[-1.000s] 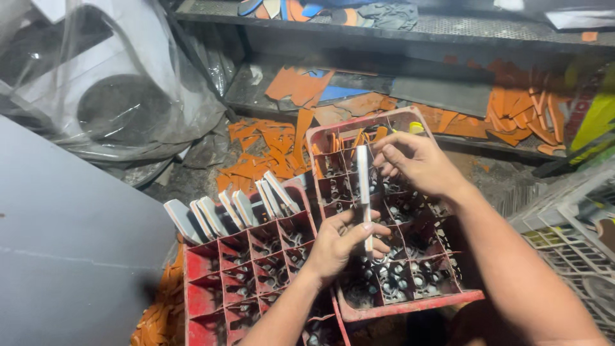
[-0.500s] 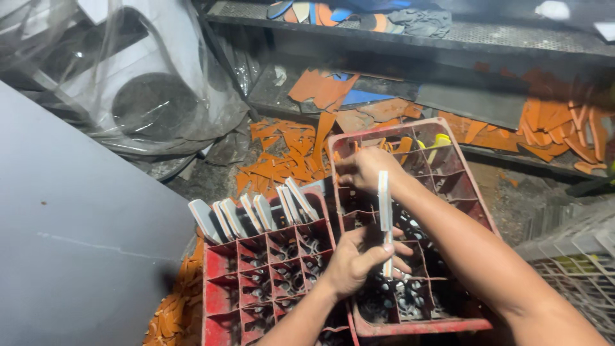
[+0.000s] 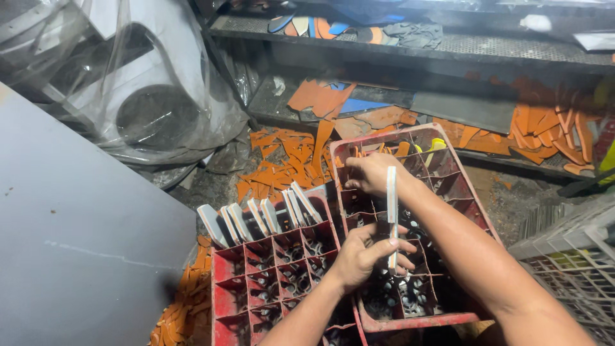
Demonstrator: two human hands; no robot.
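My left hand (image 3: 365, 256) grips the lower end of a flat white strip (image 3: 391, 198) held upright over a red compartment crate (image 3: 477, 221). My right hand (image 3: 375, 173) reaches across to the crate's left wall, fingers curled at the rim by the strip's top; whether it holds anything I cannot tell. A second red crate (image 3: 221, 282) stands to the left, with several white and grey flat pieces (image 3: 256, 214) standing in its back row. Small dark and light bits fill the compartments of both crates.
Orange scraps (image 3: 288, 160) litter the floor behind the crates and the dark shelf (image 3: 448, 48) above. A grey sheet (image 3: 77, 243) leans at the left, under a plastic-wrapped white object (image 3: 141, 83). A pale lattice crate (image 3: 570, 263) sits at the right.
My right hand has moved left along the crate, from its middle to its left wall. The strip and my left hand have stayed over the same crate while the view drifted.
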